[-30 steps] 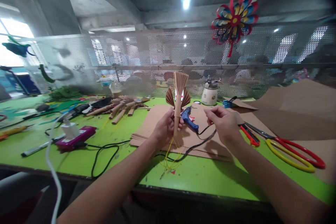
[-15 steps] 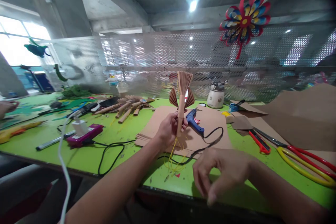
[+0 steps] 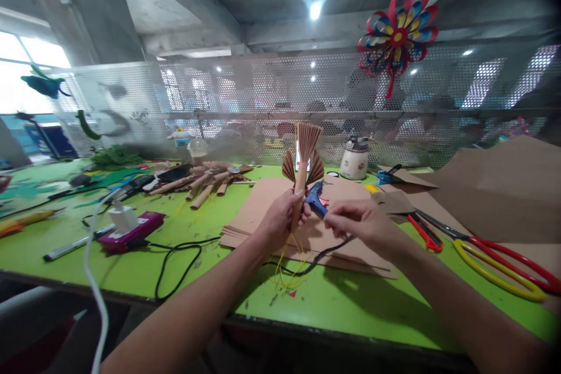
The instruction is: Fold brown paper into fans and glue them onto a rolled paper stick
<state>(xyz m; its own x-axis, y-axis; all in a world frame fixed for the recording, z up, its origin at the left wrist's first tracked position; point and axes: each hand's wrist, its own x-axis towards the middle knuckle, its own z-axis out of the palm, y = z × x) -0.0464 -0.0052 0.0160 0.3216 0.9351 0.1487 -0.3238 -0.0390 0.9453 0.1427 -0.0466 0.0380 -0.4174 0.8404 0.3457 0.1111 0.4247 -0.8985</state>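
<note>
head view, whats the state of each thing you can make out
Left hand, closed on the folded-paper piece
Folded-paper piece, nearly upright, pleats fanned
Glue gun, corded, power unclear
Right hand, fingers bunched at its handle, grip unclear
Scissors, lying, blades look shut
White bottle, upright, capped
Purple power strip, white adapter plugged in
Paper sheets, stacked flat

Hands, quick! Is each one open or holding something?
Left hand: closed around the brown paper fan.
Right hand: at the blue glue gun; can't tell if it's closed.
</note>
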